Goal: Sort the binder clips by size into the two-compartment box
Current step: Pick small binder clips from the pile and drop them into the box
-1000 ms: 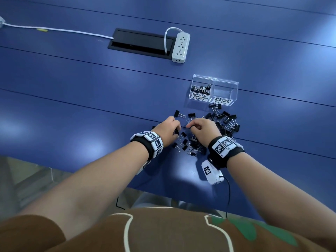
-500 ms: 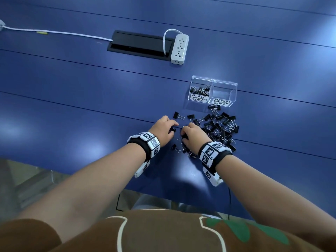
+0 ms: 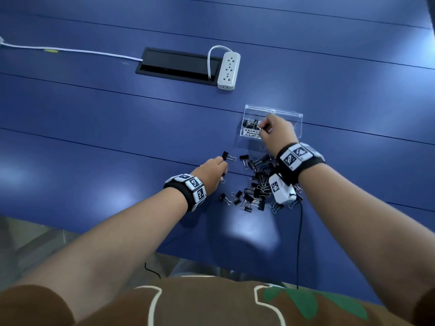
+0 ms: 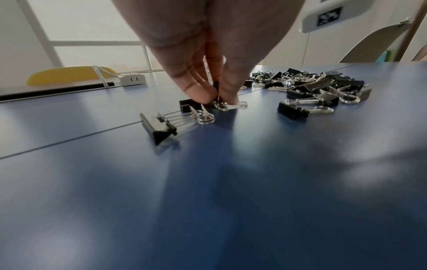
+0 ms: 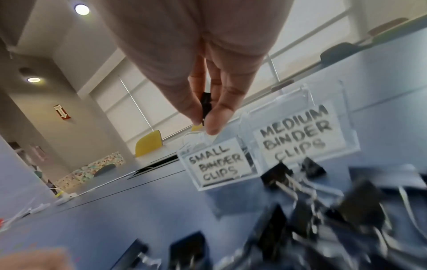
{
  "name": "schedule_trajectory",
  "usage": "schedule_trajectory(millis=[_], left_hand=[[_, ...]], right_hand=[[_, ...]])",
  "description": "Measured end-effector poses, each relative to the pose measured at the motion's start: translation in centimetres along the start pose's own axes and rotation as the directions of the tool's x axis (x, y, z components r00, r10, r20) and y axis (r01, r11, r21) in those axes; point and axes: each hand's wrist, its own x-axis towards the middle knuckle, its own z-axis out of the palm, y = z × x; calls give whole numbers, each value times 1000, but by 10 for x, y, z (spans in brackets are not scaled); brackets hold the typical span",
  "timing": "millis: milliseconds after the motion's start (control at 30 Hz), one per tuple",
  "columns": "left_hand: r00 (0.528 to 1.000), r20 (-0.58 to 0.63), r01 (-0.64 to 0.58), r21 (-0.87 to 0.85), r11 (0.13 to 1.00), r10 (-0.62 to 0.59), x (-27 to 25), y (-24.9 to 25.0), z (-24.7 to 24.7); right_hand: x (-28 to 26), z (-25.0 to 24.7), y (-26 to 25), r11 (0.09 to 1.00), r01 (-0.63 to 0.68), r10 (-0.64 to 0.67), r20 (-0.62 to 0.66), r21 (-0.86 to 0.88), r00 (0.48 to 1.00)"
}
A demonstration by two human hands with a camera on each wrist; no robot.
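Black clips (image 3: 257, 184) lie heaped on the table (image 3: 94, 137) in the head view, just before the box (image 3: 297, 122); the right hand (image 3: 276, 131) hangs over its left compartment. Left wrist view: the left hand (image 4: 208, 60) pinches a clip (image 4: 227, 105) lying on the table. Right wrist view: thumb and finger pinch a small clip (image 5: 205, 106) above the box's "SMALL" side. Light, stiff, slick steel, I judge; best pinched across the black body

The right hand (image 3: 277, 131) hides the medium compartment's inside; the near binder clips (image 5: 289, 235) are blurred
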Motion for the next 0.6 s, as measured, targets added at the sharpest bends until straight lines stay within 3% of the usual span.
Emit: schedule_trajectory(millis=[200, 300, 367, 500, 600], left_hand=[[999, -24, -35, 80, 996, 37, 2, 2, 4], [998, -34, -49, 64, 997, 51, 5, 2, 6], [998, -40, -36, 66, 997, 38, 8, 4, 7], [999, -53, 13, 133, 991, -6, 13, 11, 9], [999, -45, 20, 124, 992, -15, 13, 15, 9]], right_hand=[[31, -8, -4, 995, 40, -37, 29, -93, 999], [17, -6, -7, 985, 98, -93, 38, -142, 995], [-6, 2, -7, 971, 171, -151, 129, -166, 980], [-63, 29, 6, 907, 362, -231, 465, -214, 855], [-90, 49, 19, 877, 411, -203, 582, -250, 787]])
